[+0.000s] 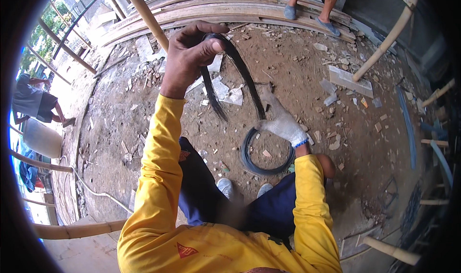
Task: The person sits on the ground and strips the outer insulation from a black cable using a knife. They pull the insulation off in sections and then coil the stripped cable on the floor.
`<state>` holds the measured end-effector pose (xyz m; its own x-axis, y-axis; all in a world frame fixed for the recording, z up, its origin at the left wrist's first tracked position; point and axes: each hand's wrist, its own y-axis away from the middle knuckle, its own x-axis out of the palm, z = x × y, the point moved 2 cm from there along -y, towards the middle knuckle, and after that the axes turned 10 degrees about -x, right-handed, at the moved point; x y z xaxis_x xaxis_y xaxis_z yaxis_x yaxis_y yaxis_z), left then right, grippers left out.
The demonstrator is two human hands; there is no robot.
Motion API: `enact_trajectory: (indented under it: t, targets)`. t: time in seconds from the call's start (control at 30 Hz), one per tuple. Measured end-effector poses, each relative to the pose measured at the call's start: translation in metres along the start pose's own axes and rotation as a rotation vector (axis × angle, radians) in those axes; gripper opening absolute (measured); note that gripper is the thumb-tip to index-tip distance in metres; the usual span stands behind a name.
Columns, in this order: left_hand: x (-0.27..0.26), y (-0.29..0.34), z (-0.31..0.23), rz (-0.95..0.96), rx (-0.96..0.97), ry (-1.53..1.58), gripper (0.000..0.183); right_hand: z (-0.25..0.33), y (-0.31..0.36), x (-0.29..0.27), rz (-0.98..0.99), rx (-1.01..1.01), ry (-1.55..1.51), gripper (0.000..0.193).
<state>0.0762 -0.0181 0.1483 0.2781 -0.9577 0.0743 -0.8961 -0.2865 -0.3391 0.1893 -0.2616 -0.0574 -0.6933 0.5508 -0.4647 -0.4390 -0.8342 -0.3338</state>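
My left hand [189, 57], bare and raised at the upper middle, grips a bundle of thin black wires [240, 69] between thumb and fingers. The bundle bends over the hand in an arch, and both of its ends hang down. The shorter end, beside my wrist, is frayed. My right hand [283, 122], in a whitish glove with a blue cuff edge, is beside the longer end, its thumb and fingers spread apart. Whether it touches the wires is hard to make out. Just below the glove is a round coil of dark wire [245, 158], close to my right knee.
Broken tile and rubble litter the dirt ground [307, 90]. Stacked long boards [216, 11] lie at the far side, where another person's legs [328, 6] stand. Bamboo poles [386, 40] rise around me. At the left are another person [36, 98] and a pale barrel [42, 137].
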Motion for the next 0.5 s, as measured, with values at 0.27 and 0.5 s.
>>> enact_trajectory:
  t: [0.27,0.5]
  targets:
    - [0.021,0.003,0.016,0.080,0.024,-0.193,0.018,0.005,-0.010,-0.008,-0.154,-0.129,-0.212,0.109]
    - [0.043,0.004,0.032,0.156,0.007,-0.211,0.022,0.031,-0.017,-0.005,-0.110,-0.120,-0.360,0.074]
